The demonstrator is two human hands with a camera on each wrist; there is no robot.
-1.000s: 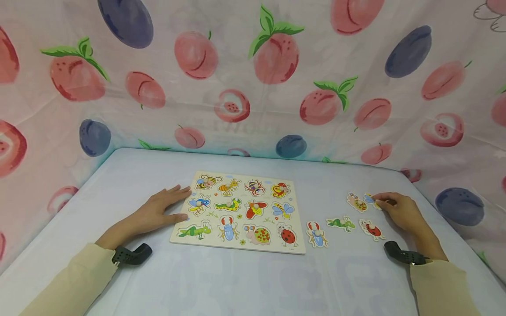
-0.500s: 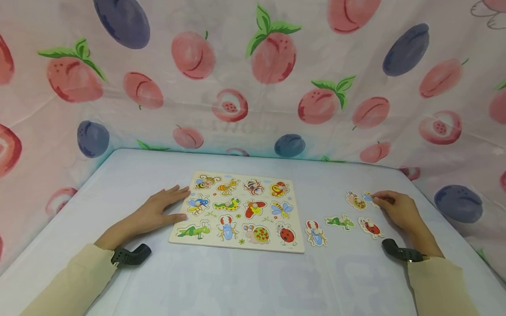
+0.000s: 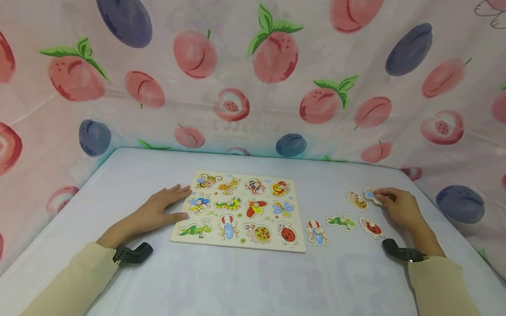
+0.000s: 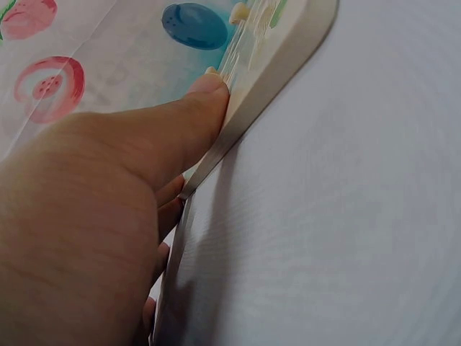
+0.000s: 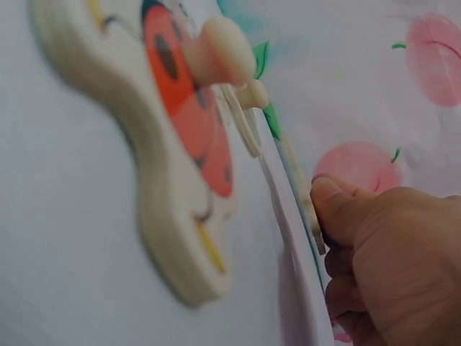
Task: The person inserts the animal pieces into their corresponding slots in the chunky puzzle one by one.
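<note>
Blue-winged piece (image 3: pixel 370 195) sits pinched in right grip (image 3: pixel 400 208), probably suiting small size; snail piece (image 3: pixel 359 202) just beside. Left grip (image 3: pixel 155 211) spread at board (image 3: pixel 242 222) edge, likely steadying.

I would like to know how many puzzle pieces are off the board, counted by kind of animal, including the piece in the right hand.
Stag beetle piece: 1
Grasshopper piece: 1
Ladybug piece: 1
Snail piece: 1
Blue-winged insect piece, pinched by the right hand: 1
Total: 5
</note>
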